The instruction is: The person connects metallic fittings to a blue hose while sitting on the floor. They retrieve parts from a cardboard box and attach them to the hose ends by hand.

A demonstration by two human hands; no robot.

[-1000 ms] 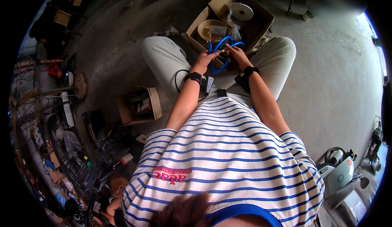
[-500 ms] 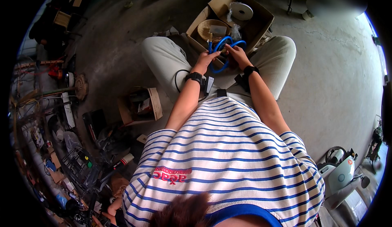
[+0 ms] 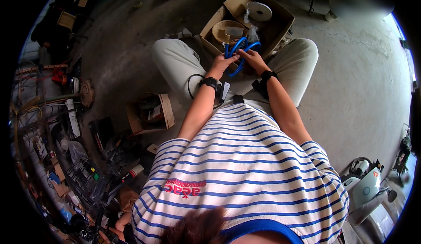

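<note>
Blue hose (image 3: 253,46): we see it looped between the two hands, its coils rising just beyond the fingers and one bend hanging below them; it lies in front of the near side of the cardboard box (image 3: 279,24).
Left hand (image 3: 220,63): grasping the hose, thumb pointing right, with the upright brass end (image 3: 227,39) standing just above its fingers.
Right hand (image 3: 253,60): also gripping the hose, fingertips close against those of the left (whether they touch, we cannot tell).
Box contents: past the hose we find a white reel (image 3: 260,11), a round basket (image 3: 218,32) and some clear plastic (image 3: 252,34).
Knees: the pale trousers (image 3: 174,56) spread to either side of the hands, and we note a black strap on each wrist.
Since a second ago: we see the fingertips drawn nearer together, and the brass piece that showed between them is now hidden; the hanging bend has narrowed, the right-hand loop sits slightly further left, and the upright brass end has shifted a little right.
</note>
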